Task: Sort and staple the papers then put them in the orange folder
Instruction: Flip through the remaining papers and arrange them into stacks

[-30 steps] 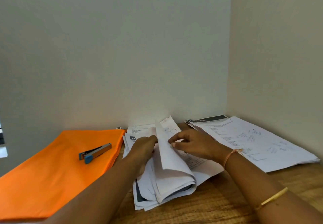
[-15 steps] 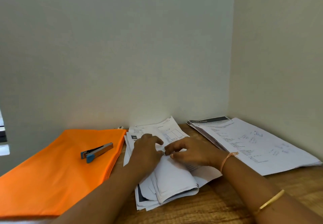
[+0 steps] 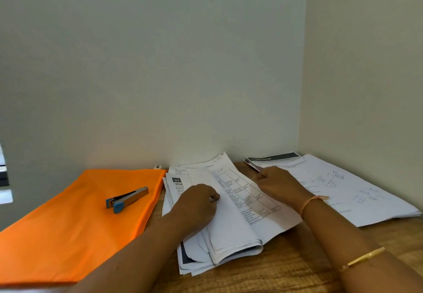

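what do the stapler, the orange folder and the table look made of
Stapler: shiny metal body, by its glint, with a blue, likely plastic end. Orange folder: matte, no glare, perhaps plastic or fabric. Table: wood or wood-look laminate, showing grain.

orange folder, blue-tipped silver stapler, white printed papers.

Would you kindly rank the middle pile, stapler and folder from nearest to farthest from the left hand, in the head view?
1. Middle pile: under the left hand, touching.
2. Folder: its edge just left of the pile.
3. Stapler: farther left, on the folder.
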The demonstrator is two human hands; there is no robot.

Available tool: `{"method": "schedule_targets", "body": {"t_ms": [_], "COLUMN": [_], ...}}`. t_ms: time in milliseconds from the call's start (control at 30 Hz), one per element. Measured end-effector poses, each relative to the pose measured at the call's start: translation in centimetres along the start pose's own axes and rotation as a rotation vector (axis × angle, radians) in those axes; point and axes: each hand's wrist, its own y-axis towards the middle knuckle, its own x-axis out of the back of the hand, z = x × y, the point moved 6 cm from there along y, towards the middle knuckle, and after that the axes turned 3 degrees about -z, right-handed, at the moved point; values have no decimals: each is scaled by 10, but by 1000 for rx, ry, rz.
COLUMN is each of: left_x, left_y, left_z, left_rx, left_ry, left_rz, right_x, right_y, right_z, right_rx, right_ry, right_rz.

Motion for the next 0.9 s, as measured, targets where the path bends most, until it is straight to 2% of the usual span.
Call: {"method": "schedule_targets", "body": {"t_ms": [133,200,300,367,467,533,633,900], "left_x": [1,1,3,5,13,13,11,15], "left_y": [-1,-1,-1,-2,-7,-8,-5,-3], "left_z": [0,2,1,-1,-5,-2,3,-2], "left_rx": [18,33,56,42,-35,-32,22,133], "left_ry": [7,8,-42,-77,-96,-150,-50,-15], "left_rz": [39,42,46,46,38,72,77,74], "right_x": [7,9,3,-3,-16,-20,-17,-19], "right_y": [0,-2,-8,-13,-25,-30,-29,-27], "right_z": [5,9,15,18,29,35,38,40], "right_rx": [10,23,22,12,52,112,176,196], "right_ry": [153,391,839,926,814,622,464,487], "right_rz": [-41,-12,205,349,506,489,422,369]}}
